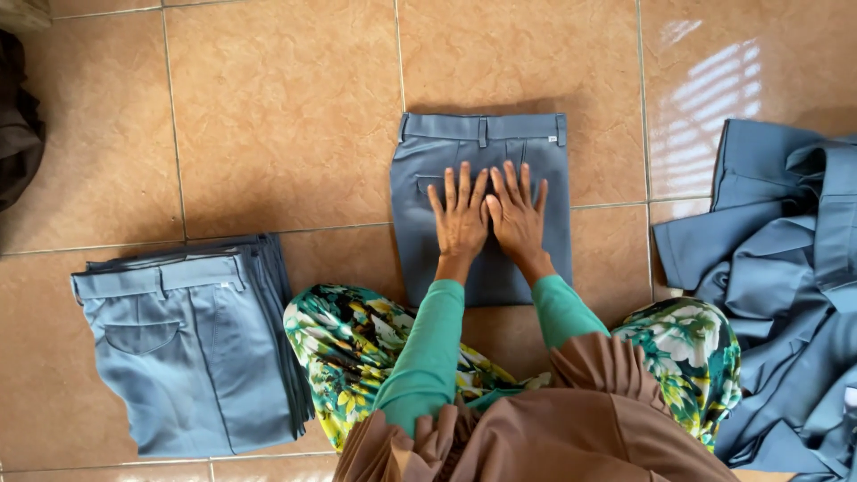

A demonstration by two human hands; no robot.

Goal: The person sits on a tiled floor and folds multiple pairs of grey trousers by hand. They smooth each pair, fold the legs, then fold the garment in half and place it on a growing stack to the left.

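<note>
The folded grey trousers (482, 210) lie flat on the tiled floor (286, 116), directly in front of the kneeling person. The garment forms a compact rectangle, waistband at the far edge, belt loops and one back pocket facing up.

Left hand (460, 214): flat on the fabric, palm down, fingers spread and pointing away from the body. Grip state: open and pressing, holding nothing. Right hand (518, 214): the same posture, just beside the left, thumbs nearly touching. Grip state: open, nothing held. Both hands rest near the middle of the rectangle, below the waistband. Green sleeves (428, 348) run back to the body; patterned floral fabric (357, 344) covers both knees.

Left of the person, near the knee, a stack of folded trousers (192, 348) of the same grey-blue cloth sits on the floor, edges aligned, waistband at the far edge. Right of the person, a loose heap of unfolded grey garments (786, 295) lies crumpled, well apart from the folded item. A dark cloth (18, 125) shows at the far left edge.

Progress, as a judgement: several pieces appear finished and stacked; the piece under the hands looks fully folded and at the smoothing stage; the heap on the right appears to remain unprocessed. The count in either pile cannot be determined.
</note>
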